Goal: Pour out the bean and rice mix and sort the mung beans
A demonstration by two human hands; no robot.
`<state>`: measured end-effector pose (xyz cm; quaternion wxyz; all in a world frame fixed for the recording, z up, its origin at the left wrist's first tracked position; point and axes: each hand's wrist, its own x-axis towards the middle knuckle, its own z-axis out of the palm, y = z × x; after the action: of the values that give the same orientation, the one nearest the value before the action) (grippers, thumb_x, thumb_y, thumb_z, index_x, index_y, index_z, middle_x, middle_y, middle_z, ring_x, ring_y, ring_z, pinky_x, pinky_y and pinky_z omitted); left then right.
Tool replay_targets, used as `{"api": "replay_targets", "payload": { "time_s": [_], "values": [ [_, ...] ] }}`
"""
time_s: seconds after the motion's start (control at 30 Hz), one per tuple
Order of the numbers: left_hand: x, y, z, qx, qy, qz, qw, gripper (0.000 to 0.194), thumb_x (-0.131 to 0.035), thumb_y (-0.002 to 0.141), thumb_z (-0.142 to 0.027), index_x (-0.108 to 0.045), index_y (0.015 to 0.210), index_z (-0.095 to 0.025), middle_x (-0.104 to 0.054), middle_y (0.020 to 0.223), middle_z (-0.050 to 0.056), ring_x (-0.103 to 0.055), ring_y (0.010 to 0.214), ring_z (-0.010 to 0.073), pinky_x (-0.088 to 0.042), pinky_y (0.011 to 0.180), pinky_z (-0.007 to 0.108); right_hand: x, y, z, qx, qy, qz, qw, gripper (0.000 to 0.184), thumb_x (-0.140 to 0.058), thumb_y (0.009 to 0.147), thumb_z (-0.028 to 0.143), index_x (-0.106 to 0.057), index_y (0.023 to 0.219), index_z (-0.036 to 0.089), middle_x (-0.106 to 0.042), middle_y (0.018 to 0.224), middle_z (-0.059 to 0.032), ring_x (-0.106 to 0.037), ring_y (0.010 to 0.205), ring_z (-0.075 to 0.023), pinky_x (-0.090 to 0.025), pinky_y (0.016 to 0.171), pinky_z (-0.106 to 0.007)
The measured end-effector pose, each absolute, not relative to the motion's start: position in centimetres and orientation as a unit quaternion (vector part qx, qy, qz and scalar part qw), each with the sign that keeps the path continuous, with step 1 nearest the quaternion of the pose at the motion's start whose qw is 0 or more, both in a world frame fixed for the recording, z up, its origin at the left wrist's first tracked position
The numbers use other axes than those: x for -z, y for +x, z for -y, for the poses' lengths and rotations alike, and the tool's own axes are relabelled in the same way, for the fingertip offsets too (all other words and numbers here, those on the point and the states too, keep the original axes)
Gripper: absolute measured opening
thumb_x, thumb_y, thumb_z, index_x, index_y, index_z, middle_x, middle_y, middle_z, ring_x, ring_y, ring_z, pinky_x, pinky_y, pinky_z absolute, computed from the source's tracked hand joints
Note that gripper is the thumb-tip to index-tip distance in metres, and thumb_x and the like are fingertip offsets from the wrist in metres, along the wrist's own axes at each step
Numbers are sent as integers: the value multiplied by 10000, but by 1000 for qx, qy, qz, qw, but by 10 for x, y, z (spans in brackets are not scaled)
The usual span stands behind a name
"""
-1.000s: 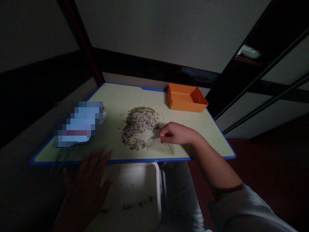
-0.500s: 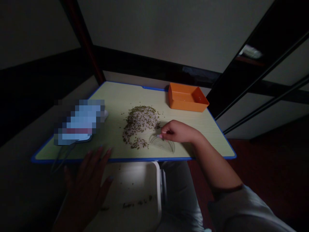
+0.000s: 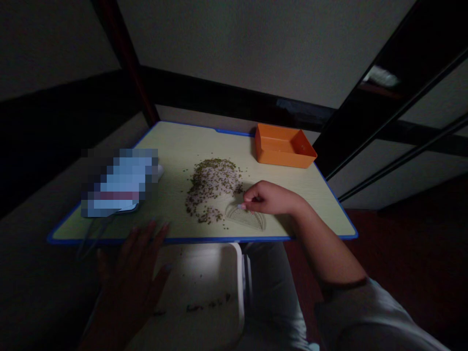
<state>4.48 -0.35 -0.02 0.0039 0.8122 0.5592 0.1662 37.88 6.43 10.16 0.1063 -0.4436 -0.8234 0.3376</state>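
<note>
A heap of small pale grains mixed with green-brown ones, like rice with beans [image 3: 215, 183], lies on the pale table [image 3: 175, 146]. At the heap's near right side, my right hand [image 3: 263, 197] is closed in a pinch at the straight edge of a clear protractor [image 3: 246, 220], which lies low over the tabletop. Its fingertips partly cover that edge. My left hand [image 3: 131, 268] is spread, fingers apart and holding nothing, in shadow by the table's near edge. Its fingertips reach onto the tabletop.
An orange box [image 3: 283, 158] stands at the table's back right. On the left lies a blurred-out bluish object [image 3: 124, 185] with a thin cord or strap below it. A white tray or bin [image 3: 197, 282] sits below the near edge, dark specks inside. A wall rises behind.
</note>
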Motion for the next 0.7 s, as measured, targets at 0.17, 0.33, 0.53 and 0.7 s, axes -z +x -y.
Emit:
{"api": "replay_targets", "payload": {
  "time_s": [0.17,0.33,0.53,0.7],
  "values": [
    [-2,48,6,-169,810,-562,-1,617,-322,944,-306,-85,1511,-361,-282,1624,110,-185,1526,313,-138,1147,794,-100,377,-65,-326,-440,828,118,332,-540,904,257,-506,586,168,-393,531,73,-284,538,-80,-199,576,-265],
    [-5,49,7,-172,811,-559,-4,618,-323,943,-307,-83,1510,-366,-297,1617,109,-192,1525,312,-139,1148,793,-101,375,-63,-332,-430,832,111,354,-555,910,245,-468,575,172,-347,516,88,-273,532,-73,-200,579,-266],
    [-4,47,6,-169,813,-557,-2,621,-323,940,-316,-81,1509,-376,-296,1617,109,-201,1522,324,-140,1133,810,-102,376,-63,-355,-409,834,109,369,-564,917,235,-443,575,173,-352,519,90,-286,537,-66,-211,575,-262],
    [-5,48,6,-170,816,-552,-7,629,-325,940,-315,-68,1511,-368,-295,1616,115,-199,1522,323,-138,1138,804,-101,377,-64,-354,-414,832,108,395,-573,912,251,-413,558,180,-308,511,93,-281,531,-65,-207,567,-264]
  ]
}}
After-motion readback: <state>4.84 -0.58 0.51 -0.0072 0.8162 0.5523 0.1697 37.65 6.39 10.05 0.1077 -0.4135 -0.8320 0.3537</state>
